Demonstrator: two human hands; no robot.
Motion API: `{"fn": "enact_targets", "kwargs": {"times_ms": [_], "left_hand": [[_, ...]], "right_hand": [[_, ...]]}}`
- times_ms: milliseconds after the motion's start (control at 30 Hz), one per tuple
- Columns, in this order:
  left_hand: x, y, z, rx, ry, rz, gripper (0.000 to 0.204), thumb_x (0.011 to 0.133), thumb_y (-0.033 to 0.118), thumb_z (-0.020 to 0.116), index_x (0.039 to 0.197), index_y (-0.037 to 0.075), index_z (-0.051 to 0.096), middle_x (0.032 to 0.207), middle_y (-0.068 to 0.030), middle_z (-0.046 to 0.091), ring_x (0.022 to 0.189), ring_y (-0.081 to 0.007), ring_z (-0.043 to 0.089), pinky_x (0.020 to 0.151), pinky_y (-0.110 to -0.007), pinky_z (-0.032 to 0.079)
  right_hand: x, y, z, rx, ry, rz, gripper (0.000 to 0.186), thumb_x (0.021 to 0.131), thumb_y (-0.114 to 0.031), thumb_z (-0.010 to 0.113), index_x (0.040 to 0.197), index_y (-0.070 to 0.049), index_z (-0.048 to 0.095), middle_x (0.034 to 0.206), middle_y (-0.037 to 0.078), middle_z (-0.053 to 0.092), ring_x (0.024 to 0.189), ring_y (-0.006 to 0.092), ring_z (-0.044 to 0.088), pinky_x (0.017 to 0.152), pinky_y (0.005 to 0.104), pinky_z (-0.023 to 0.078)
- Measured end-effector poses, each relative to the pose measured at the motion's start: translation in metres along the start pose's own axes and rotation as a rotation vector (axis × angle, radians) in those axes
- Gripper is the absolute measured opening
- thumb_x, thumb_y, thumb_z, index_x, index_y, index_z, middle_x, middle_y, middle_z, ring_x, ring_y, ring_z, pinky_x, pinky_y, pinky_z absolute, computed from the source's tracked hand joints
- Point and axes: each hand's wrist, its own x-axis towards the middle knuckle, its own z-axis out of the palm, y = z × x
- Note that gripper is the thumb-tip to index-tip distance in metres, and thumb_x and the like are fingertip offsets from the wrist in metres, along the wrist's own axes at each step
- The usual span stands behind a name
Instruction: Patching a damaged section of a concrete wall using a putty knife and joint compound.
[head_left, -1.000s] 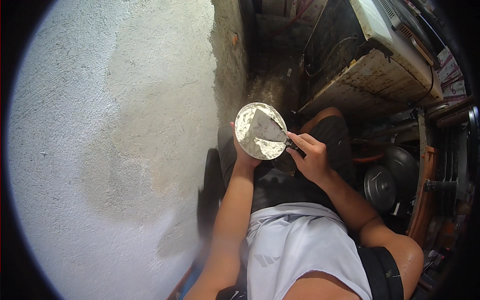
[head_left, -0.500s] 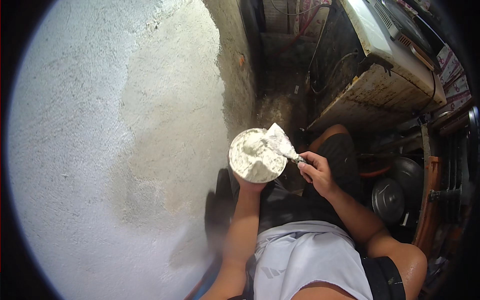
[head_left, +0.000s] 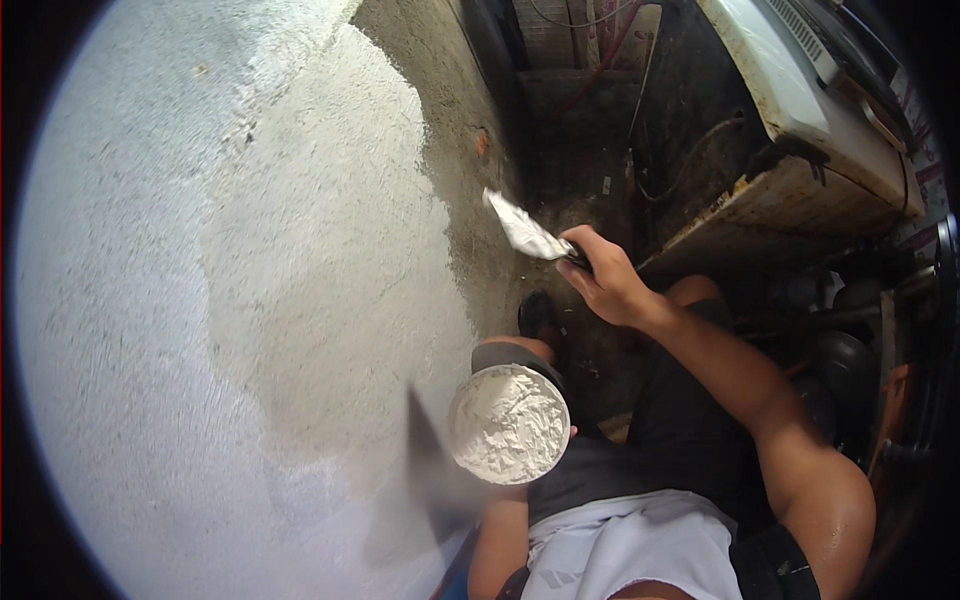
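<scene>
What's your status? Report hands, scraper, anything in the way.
Right hand gripping white-coated scraper, contact with wall unclear. Left hand, mostly hidden, holding tub of white paste. Rust-stained appliance to the right, apart from scraper.

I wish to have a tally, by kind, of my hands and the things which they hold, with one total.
Hands: 2 (right hand; left hand, mostly hidden)
Round tub with white paste: 1
Flat-bladed tool: 1
Total: 4, not counting the paste
</scene>
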Motion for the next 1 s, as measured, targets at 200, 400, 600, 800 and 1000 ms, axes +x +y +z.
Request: {"fn": "enact_targets", "kwargs": {"times_ms": [200,400,600,800,1000], "left_hand": [[0.134,0.046,0.023,0.157,-0.143,0.130,0.098,0.084,0.086,0.047,0.157,0.020,0.042,0.162,-0.0036,0.041,0.152,-0.0329,0.032,0.125,-0.062,0.020],[0.214,0.072,0.030,-0.644,-0.162,-0.200,0.098,0.080,0.086,0.051,0.156,0.025,0.043,0.157,-0.0059,0.047,0.149,-0.0407,0.034,0.120,-0.070,0.022],[0.258,0.092,0.015,0.203,0.272,-0.006,0.115,0.065,0.088,0.066,0.158,0.025,0.039,0.164,-0.0083,0.036,0.152,-0.0418,0.025,0.122,-0.070,0.016],[0.286,0.104,0.001,0.254,0.274,0.005,0.118,0.063,0.088,0.067,0.158,0.025,0.038,0.164,-0.0086,0.034,0.153,-0.0421,0.023,0.122,-0.070,0.014],[0.282,0.106,-0.002,0.313,0.259,0.022,0.120,0.061,0.088,0.068,0.159,0.026,0.037,0.165,-0.0088,0.032,0.153,-0.0423,0.021,0.122,-0.069,0.012]], "right_hand": [[0.202,0.158,0.053,-0.133,-0.050,-0.326,0.032,0.077,-0.003,0.072,0.104,-0.004,0.053,0.101,0.014,0.054,0.098,0.0351,0.050,0.084,0.0451,0.042],[0.315,0.273,0.109,-0.153,-0.054,-0.284,0.029,0.077,-0.005,0.068,0.099,-0.004,0.050,0.101,0.016,0.052,0.100,0.0360,0.049,0.087,0.0461,0.042],[0.367,0.318,0.151,-0.114,-0.117,-0.345,0.031,0.075,-0.003,0.068,0.100,-0.003,0.049,0.102,0.017,0.051,0.100,0.0367,0.050,0.085,0.0456,0.042],[0.387,0.369,0.168,-0.184,-0.064,-0.347,0.029,0.074,0.000,0.064,0.098,-0.003,0.047,0.101,0.016,0.050,0.098,0.0366,0.049,0.082,0.0460,0.041],[0.383,0.364,0.159,-0.197,0.010,-0.209,0.027,0.074,0.002,0.061,0.096,-0.003,0.047,0.101,0.016,0.050,0.098,0.0369,0.049,0.082,0.0460,0.040]]}}
